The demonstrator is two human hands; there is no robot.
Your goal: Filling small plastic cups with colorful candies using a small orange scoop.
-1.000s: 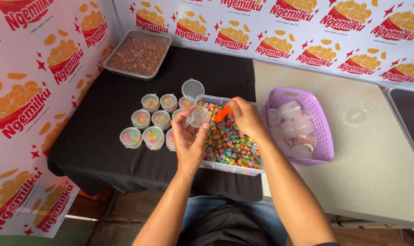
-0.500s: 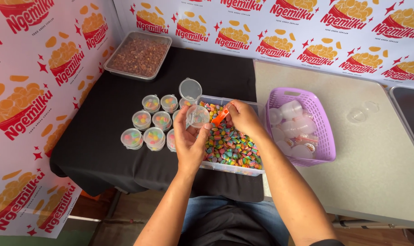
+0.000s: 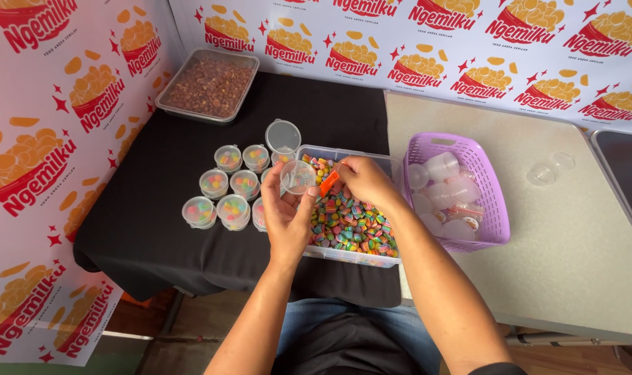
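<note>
My left hand (image 3: 286, 212) holds a small clear plastic cup (image 3: 298, 176) tilted over a clear tub (image 3: 350, 254) full of small rainbow-coloured candies (image 3: 348, 223). My right hand (image 3: 363, 180) grips an orange scoop (image 3: 328, 183) right beside the cup's mouth, above the candies. Left of the tub stand several small lidded cups (image 3: 225, 187) filled with the same candies, on a black cloth (image 3: 149, 201). An open hinged cup (image 3: 283, 137) stands behind them.
A purple basket (image 3: 486, 208) with empty clear cups sits to the right of the tub on a grey table (image 3: 580, 229). A tray of brown snacks (image 3: 208, 85) lies at the back left. Two loose clear lids (image 3: 548, 169) rest on the grey table. Printed banners line the back and left.
Both hands have risen slightly toward the tub's far end, bringing the cup and the orange scoop closer together. The other objects have not moved.
</note>
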